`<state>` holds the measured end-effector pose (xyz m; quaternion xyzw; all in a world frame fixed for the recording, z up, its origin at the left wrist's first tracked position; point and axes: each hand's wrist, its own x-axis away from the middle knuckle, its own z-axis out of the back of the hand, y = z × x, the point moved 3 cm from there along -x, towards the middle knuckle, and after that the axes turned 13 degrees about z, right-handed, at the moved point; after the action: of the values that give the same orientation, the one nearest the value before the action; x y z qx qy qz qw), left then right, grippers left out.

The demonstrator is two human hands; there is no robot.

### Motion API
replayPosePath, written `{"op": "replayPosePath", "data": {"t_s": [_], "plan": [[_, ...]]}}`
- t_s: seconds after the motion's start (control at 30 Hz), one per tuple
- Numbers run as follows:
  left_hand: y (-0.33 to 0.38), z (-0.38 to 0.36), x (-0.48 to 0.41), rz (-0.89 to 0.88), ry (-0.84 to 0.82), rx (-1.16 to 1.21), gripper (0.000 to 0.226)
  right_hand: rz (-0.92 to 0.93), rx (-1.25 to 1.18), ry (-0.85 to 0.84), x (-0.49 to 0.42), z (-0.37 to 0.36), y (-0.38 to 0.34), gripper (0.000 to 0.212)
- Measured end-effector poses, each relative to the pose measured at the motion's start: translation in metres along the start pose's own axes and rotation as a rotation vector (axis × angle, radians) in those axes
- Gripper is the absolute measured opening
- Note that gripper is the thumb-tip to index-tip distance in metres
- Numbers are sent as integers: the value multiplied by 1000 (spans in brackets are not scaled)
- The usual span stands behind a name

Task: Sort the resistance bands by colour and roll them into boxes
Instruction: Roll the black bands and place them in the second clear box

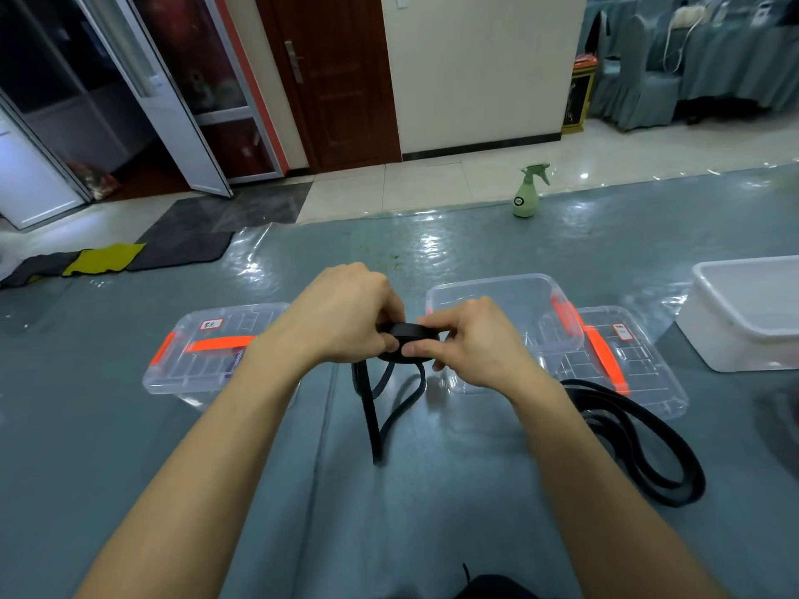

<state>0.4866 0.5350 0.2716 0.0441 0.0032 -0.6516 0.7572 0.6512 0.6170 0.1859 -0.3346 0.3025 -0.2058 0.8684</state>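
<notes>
A black resistance band (375, 415) is partly wound into a flat roll (410, 335) held above the mat. My left hand (346, 313) grips the roll from the left and my right hand (471, 343) pinches it from the right; the loose tail hangs down to the mat. A second black band (640, 447) lies in loops on the mat to the right. An open clear box (493, 291) stands just behind my hands. A closed clear box with orange clips (207, 352) and some purple showing inside sits at left. A clear lid with an orange handle (622, 365) lies at right.
A white tub (748, 313) stands at the far right. A green spray bottle (527, 192) stands at the mat's far edge. Dark and yellow cloths (103, 259) lie at the left. A dark object (497, 587) shows at the bottom edge.
</notes>
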Motion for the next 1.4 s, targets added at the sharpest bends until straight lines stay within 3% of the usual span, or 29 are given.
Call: {"op": "replayPosePath", "data": {"t_s": [0.1, 0.23, 0.37, 0.5, 0.63, 0.73, 0.8, 1.0, 1.17, 1.33, 1.4], "plan": [[-16, 1, -2, 43, -4, 317, 21, 31, -88, 111, -2, 10, -3, 18], [-38, -13, 4, 114, -34, 842, 34, 5, -412, 256, -1, 23, -5, 31], [-37, -20, 7, 142, -23, 1119, 34, 1, -591, 323, -3, 24, -4, 16], [-38, -7, 5, 133, -1, 942, 25, -25, -639, 231, -2, 18, -4, 17], [-30, 18, 4, 106, 35, 419, 16, -64, -284, 87, -3, 16, -8, 51], [-17, 33, 7, 77, 1, 88, 16, 15, -188, 37, -10, 4, -14, 14], [-17, 39, 12, 82, -35, -7, 18, 61, -151, 31, -12, -6, -20, 7], [-44, 56, 42, 119, -47, -46, 14, 108, -187, -47, -22, -34, -54, 29], [-65, 50, 64, 136, -104, -18, 12, 127, -175, -71, -25, -64, -73, 10], [-80, 30, 76, 100, -170, 31, 16, 54, -186, -204, -12, -90, -77, 9], [-82, 17, 76, 85, -167, 59, 18, 11, -204, -165, 1, -98, -71, 13]]}}
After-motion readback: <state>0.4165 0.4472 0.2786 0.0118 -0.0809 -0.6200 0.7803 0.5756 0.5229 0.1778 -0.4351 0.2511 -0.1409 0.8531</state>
